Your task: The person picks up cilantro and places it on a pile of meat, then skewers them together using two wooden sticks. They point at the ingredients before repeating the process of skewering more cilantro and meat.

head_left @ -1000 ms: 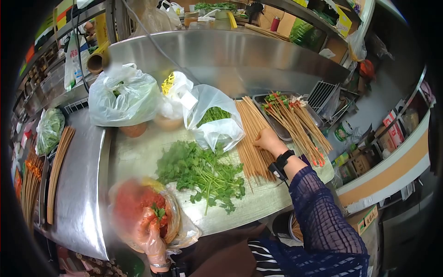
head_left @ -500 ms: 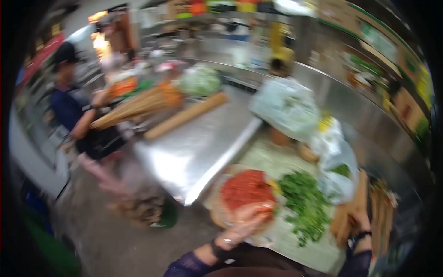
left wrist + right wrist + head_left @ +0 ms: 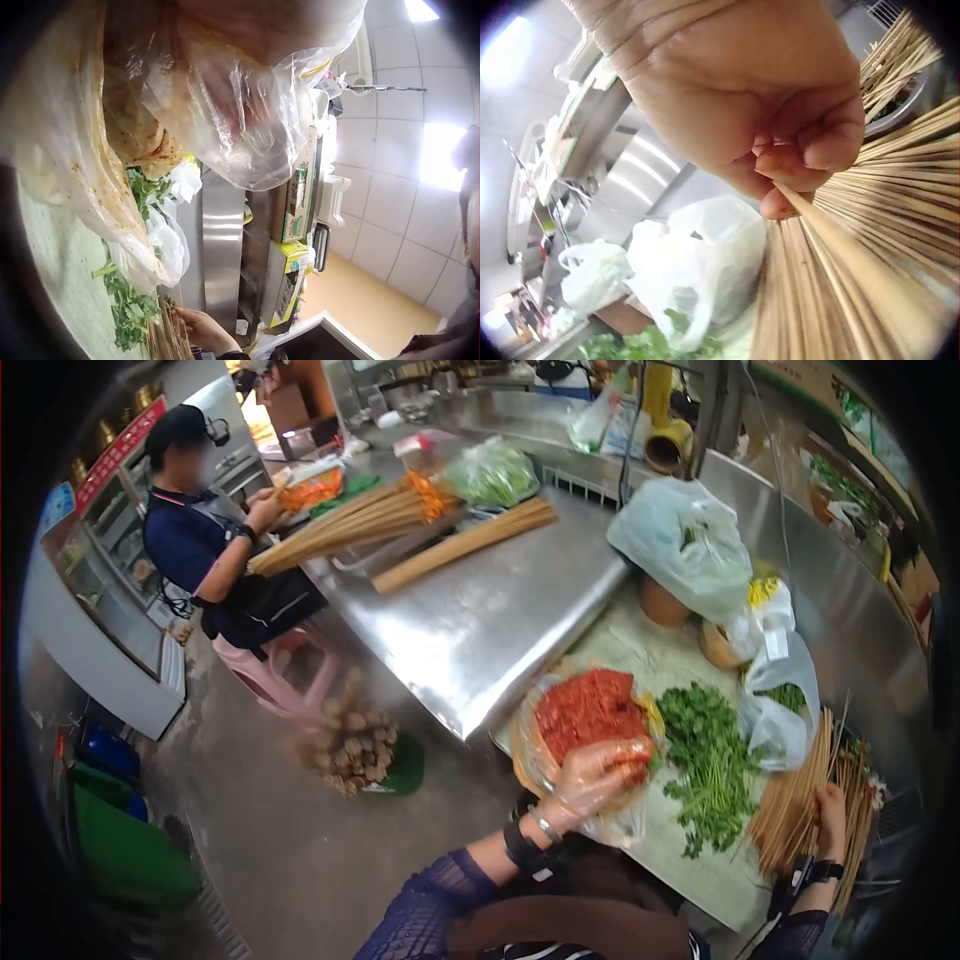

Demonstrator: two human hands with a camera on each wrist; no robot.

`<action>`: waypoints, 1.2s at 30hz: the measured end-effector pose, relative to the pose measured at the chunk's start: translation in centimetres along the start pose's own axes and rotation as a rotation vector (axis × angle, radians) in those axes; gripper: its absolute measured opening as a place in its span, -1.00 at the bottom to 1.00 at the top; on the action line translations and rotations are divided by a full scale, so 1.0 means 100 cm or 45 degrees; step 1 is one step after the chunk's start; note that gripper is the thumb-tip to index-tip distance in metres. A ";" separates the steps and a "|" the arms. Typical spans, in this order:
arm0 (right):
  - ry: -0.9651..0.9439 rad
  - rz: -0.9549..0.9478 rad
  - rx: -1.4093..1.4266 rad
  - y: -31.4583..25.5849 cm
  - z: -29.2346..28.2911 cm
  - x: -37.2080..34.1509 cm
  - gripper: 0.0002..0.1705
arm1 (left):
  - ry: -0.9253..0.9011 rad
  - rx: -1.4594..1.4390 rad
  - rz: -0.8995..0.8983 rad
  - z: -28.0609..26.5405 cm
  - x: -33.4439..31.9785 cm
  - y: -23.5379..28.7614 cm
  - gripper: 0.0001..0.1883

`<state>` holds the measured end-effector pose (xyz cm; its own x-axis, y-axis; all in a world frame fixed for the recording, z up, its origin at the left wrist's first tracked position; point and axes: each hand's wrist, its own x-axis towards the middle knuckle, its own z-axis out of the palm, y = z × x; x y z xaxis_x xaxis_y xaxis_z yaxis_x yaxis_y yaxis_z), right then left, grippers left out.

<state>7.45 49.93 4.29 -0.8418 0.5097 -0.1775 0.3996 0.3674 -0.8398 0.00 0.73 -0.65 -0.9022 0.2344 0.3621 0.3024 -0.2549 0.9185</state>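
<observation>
My left hand (image 3: pixel 592 780), in a clear plastic glove, curls round a piece of red-coated meat (image 3: pixel 632 765) at the near right of a plastic-lined bowl. Red marinated meat (image 3: pixel 583 708) fills that bowl. In the left wrist view the loose glove (image 3: pixel 247 127) covers most of the hand and hides what it holds. My bare right hand (image 3: pixel 765 112) pinches the end of one bamboo skewer (image 3: pixel 847 247) between thumb and fingers, over a spread of bamboo skewers (image 3: pixel 785 810). Loose cilantro (image 3: pixel 705 750) lies between the two hands.
White plastic bags (image 3: pixel 685 545) stand along the back of the board. Filled skewers (image 3: pixel 858 790) lie to the far right. A metal table (image 3: pixel 470 620) adjoins on the left, carrying a skewer bundle (image 3: pixel 465 545). Beyond it a person (image 3: pixel 190 530) sits on a pink stool (image 3: pixel 290 675).
The head view has swung left, bringing the seated person and floor into sight. My left hand still grips at the meat bowl; my right hand stays by the skewers.
</observation>
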 end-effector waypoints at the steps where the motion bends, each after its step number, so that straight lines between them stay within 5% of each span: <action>1: -0.066 -0.022 0.200 -0.013 0.000 -0.012 -0.78 | -0.011 -0.045 -0.032 0.000 -0.001 0.001 -0.75; 8: 0.174 -0.428 0.993 -0.086 0.092 -0.089 -0.85 | 0.177 -0.267 -0.140 0.005 0.002 0.004 -0.80; 9: 0.120 -0.460 1.029 -0.093 0.110 -0.099 -0.85 | 0.287 -0.418 -0.334 0.004 0.004 0.007 -0.77; 12: -0.065 -0.590 1.091 -0.112 0.164 -0.124 -0.85 | 0.380 -1.035 -0.161 0.002 0.005 0.017 -0.69; 15: -0.250 -0.675 1.164 -0.135 0.210 -0.147 -0.87 | 0.385 -1.113 -0.207 -0.001 0.007 0.029 -0.62; 21: -0.529 -0.590 1.268 -0.135 0.235 -0.167 -0.84 | 0.599 -0.954 -0.298 0.005 -0.003 0.048 -0.66; 28: -1.087 -0.371 1.033 -0.122 0.218 -0.175 -0.84 | 0.507 -0.419 -0.302 0.020 -0.010 0.042 -0.73; 36: -0.712 -0.391 1.293 -0.131 0.190 -0.143 -0.68 | 0.254 -0.234 -0.343 0.025 -0.019 0.054 -0.78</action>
<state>7.36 23.08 8.08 -0.9935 0.0068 0.1138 -0.1022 -0.4951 -0.8628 4.13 1.27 4.01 -0.9895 0.1332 0.0564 0.0020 -0.3770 0.9262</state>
